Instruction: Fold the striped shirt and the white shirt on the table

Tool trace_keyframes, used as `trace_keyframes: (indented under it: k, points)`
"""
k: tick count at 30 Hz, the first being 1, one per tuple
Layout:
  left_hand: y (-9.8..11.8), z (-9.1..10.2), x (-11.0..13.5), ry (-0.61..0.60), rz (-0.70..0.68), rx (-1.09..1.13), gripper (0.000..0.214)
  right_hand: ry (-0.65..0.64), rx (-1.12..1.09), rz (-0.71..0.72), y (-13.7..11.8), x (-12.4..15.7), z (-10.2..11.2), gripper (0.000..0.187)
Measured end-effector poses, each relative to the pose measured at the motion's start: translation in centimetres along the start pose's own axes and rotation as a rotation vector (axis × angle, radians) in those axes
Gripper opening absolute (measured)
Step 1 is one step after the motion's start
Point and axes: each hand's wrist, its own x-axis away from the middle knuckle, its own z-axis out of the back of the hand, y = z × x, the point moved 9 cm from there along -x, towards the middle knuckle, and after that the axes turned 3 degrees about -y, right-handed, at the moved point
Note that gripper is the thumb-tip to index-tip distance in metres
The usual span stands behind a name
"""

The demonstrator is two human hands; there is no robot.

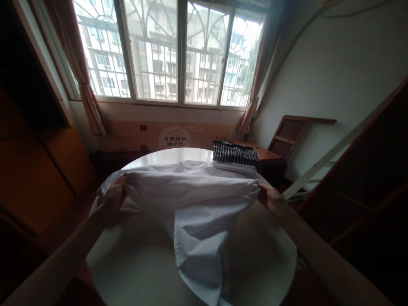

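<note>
A white garment (197, 195), apparently a shirt, is stretched sideways between my two hands over a round white table (137, 255). My left hand (116, 195) grips its left side, fingers closed on the cloth. At the opposite end, my right hand (269, 196) pinches the fabric's corner. From the stretched upper edge a loose part of the cloth hangs down toward the near side of the table. Some of the garment's far part rests on the tabletop. Its exact shape is hard to make out in the folds.
Folded black-and-white striped cloth (235, 153) lies on folded white cloth (234, 167) at the table's back right. Behind it stands a brown wooden surface (269, 153). A pale ladder-like frame (318, 170) leans on the right. Orange cabinets (47, 182) stand left, windows (153, 55) ahead.
</note>
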Motion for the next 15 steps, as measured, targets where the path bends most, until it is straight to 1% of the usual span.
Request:
trace_keyframes:
  k: [2,3,5,7,9,10,11,13,15]
  points:
    - [-0.8,-1.3,0.5,-0.101,0.054,0.153,0.031,0.016,-0.107,-0.162,1.3,1.0,-0.4,0.019]
    - [-1.5,-2.0,1.0,-0.165,0.099,0.194,0.033,-0.007,-0.093,-0.223,1.8,1.6,-0.8,0.023]
    - [-3.0,-3.0,1.9,-0.275,0.192,0.163,0.037,-0.117,0.040,-0.334,3.1,2.9,-1.9,0.034]
    - [-4.2,-3.4,2.7,-0.340,0.241,0.085,0.040,-0.271,0.207,-0.399,4.4,4.3,-3.2,0.040]
    - [-4.7,-3.8,3.3,-0.393,0.243,-0.018,0.041,-0.407,0.271,-0.410,5.2,5.7,-4.8,0.040]
    - [-4.7,-4.0,3.6,-0.416,0.232,-0.075,0.040,-0.441,0.249,-0.395,5.3,6.2,-5.7,0.038]
    - [-4.5,-4.4,3.9,-0.441,0.216,-0.125,0.040,-0.450,0.200,-0.371,5.1,6.6,-6.5,0.035]
    - [-3.7,-5.2,4.7,-0.476,0.182,-0.162,0.037,-0.412,0.075,-0.320,4.4,7.2,-7.9,0.027]
    - [-2.5,-5.5,5.3,-0.441,0.155,-0.098,0.034,-0.348,-0.059,-0.276,3.5,7.4,-8.9,0.017]
